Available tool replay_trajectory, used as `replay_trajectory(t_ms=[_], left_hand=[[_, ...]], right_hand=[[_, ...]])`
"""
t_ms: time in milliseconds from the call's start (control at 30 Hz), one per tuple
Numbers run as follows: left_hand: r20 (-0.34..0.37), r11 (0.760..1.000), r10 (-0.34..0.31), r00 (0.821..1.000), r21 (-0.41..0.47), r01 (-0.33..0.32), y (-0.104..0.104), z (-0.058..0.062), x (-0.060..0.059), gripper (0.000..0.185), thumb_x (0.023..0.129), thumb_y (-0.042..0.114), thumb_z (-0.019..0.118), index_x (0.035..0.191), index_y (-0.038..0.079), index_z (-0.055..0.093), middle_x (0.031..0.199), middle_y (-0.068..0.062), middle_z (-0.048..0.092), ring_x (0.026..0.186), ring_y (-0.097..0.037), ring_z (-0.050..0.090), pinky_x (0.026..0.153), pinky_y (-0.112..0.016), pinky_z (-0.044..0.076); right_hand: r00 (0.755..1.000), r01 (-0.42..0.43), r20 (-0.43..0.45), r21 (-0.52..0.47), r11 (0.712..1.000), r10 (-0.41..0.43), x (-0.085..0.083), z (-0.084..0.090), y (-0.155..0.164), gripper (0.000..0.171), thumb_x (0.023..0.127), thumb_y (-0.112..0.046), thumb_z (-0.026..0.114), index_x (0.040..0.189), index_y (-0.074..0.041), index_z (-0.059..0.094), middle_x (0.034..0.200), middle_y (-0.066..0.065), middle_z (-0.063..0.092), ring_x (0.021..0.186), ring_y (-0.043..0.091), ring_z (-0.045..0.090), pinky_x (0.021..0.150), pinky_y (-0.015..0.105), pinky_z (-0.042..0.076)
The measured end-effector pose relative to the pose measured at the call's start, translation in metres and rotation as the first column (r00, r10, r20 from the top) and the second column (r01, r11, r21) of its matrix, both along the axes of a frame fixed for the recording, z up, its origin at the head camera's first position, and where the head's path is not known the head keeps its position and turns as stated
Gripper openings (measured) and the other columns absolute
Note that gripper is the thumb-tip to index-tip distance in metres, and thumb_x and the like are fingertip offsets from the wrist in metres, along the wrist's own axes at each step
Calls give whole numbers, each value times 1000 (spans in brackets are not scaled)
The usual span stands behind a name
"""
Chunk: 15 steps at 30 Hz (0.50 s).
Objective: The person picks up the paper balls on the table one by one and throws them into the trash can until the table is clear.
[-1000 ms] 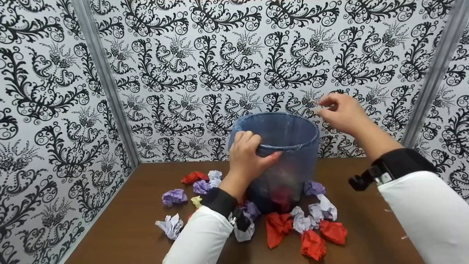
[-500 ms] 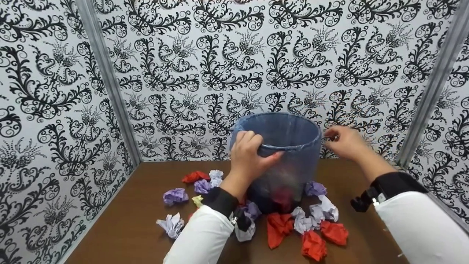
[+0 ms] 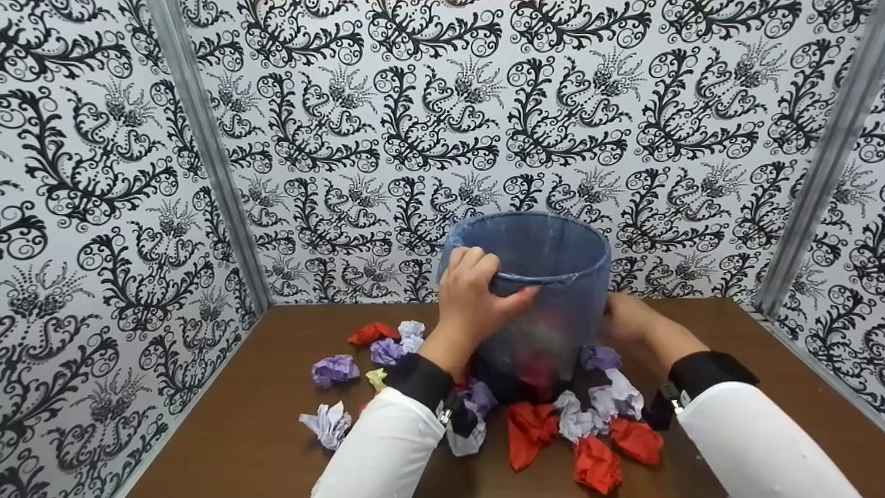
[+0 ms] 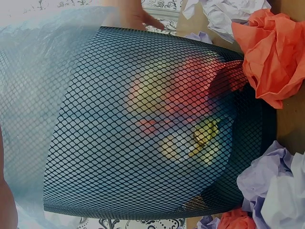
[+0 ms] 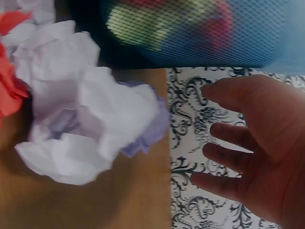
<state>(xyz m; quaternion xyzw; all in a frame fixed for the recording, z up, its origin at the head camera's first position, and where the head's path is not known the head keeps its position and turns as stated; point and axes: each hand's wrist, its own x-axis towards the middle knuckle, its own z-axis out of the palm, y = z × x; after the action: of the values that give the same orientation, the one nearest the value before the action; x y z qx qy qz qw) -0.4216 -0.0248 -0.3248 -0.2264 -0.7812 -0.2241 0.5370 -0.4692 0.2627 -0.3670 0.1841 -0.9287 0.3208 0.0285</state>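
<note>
Starting at the left, we find loose paper balls on the brown table [image 3: 242, 387]: a purple paper ball [image 3: 334, 369], a white one [image 3: 325, 423] nearer us, and a red one [image 3: 370, 333] further back.

Next comes our left hand [image 3: 476, 299], curled over the near rim of the mesh bin [image 3: 546, 290], thumb outside and fingers hooked inside, pinching the rim along with the blue liner bag [image 4: 33, 76] folded over it. The bin stands upright at the middle of the table, close to the patterned back wall [image 3: 442, 104], ringed by crumpled paper.

We judge it light: thin black wire mesh, a filmy bag, and a few paper wads showing red and yellow through the side in the left wrist view. The mesh should be stiff enough to hold its shape yet give a little under a squeeze, and the plastic is slippery, so a grip on the rolled rim, or one palm on each flank low down, seems safest; the bag alone would slide or tear.

To the right, our right hand [image 3: 626, 319] sits low beside the bin's flank, fingers spread and relaxed in the right wrist view, holding nothing; whether it touches the mesh we cannot quite tell. Beneath it lies a white paper wad [image 5: 81, 129], and red paper balls [image 3: 632, 439] lie nearest us.
</note>
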Motion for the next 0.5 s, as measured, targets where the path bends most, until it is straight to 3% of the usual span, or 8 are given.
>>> replay_trajectory(t_ms=[67,167,300,433,500], left_hand=[[-7,1000,-1,1000,-1,1,1,0,-1,58,71,71,66,69,17,45,75,4,42,86,-17,46,64,-30,42],[-9,1000,-2,1000,-2,2,1,-1,-1,58,71,71,66,69,17,45,75,5,42,85,-16,45,65,-30,42],[-4,1000,-1,1000,-6,1,0,-1,-1,58,72,72,65,69,18,44,76,5,42,86,-16,45,67,-29,42],[-3,1000,3,1000,-10,-3,-1,-1,-1,58,72,72,65,69,18,44,76,5,41,85,-15,45,65,-29,41],[1,1000,5,1000,-12,-5,-1,0,-1,58,72,72,64,69,18,44,76,5,41,85,-15,44,65,-29,41]], right_hand=[[997,24,81,-62,998,-19,3,-5,-2,56,74,-41,82,119,-13,63,119,12,63,109,30,60,94,47,48],[999,16,40,21,1000,-17,3,-12,-2,56,79,-39,77,122,-9,59,123,17,61,113,33,57,99,51,44],[997,-7,72,109,994,-1,2,-22,-2,48,82,-27,72,123,-8,56,121,17,61,112,33,57,100,51,42],[994,-22,108,161,987,4,-1,-28,-2,41,72,-4,66,112,-7,59,106,12,62,99,28,59,91,48,47],[995,-17,105,196,980,-4,-2,-29,-2,42,67,0,66,108,-8,60,102,11,63,96,28,59,88,47,48]])
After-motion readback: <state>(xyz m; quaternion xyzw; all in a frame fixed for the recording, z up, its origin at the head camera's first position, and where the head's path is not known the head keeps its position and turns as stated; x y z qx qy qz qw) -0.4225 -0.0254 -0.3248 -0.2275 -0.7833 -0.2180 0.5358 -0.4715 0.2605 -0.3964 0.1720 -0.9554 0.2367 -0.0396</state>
